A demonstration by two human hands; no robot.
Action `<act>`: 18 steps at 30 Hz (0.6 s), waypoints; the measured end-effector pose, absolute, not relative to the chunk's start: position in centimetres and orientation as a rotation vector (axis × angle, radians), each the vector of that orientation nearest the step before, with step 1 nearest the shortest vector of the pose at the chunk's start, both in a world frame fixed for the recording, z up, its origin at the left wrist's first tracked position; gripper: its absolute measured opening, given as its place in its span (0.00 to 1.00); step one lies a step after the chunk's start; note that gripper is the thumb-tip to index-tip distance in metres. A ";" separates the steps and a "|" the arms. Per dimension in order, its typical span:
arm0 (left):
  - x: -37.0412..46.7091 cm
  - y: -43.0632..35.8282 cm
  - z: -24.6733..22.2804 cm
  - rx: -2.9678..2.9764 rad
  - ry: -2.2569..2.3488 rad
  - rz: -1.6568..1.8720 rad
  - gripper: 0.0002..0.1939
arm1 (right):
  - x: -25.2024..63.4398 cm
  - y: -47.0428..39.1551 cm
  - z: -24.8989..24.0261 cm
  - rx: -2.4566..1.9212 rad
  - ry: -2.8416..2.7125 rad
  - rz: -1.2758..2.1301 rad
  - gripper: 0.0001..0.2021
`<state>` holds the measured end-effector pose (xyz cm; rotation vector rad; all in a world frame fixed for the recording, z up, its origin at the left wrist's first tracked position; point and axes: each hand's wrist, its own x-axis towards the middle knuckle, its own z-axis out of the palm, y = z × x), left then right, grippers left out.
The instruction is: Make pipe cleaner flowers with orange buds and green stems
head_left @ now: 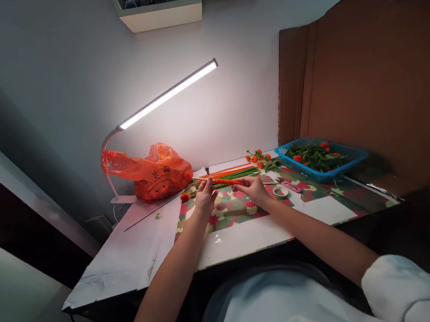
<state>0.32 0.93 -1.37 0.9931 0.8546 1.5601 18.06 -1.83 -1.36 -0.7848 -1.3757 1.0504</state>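
Observation:
Between my two hands runs a thin pale stick with an orange wrapped length [223, 181] along its middle, held level above the table. The fingers of my left hand [206, 196] pinch it near the left end of the orange part. My right hand [255, 190] grips its right end between thumb and fingers. Just behind lie green stems [246, 172] and orange stems [228, 170]. An orange flower head [184, 197] rests left of my left hand. Right of my right hand are a roll of pale green tape [281, 191] and a pink-handled tool [292, 186].
A red-orange plastic bag [161, 176] stands at the back left beside a lit desk lamp [168, 94]. Several orange flowers [259, 158] lie at the back. A blue basket [322, 174] of greenery sits right, before a cardboard panel [372, 87]. A patterned sheet [241, 213] covers part of the table.

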 end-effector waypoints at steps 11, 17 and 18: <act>1.5 0.2 -1.1 0.990 0.863 1.448 0.17 | 18.1 -1.8 -1.2 -0.772 -1.376 1.053 0.21; -0.3 0.8 0.4 0.993 0.775 1.611 0.20 | 18.3 -1.1 -1.1 -0.748 -1.259 1.224 0.23; -0.6 0.8 0.5 1.008 0.786 1.632 0.20 | 18.3 -1.0 -1.2 -0.751 -1.234 1.260 0.23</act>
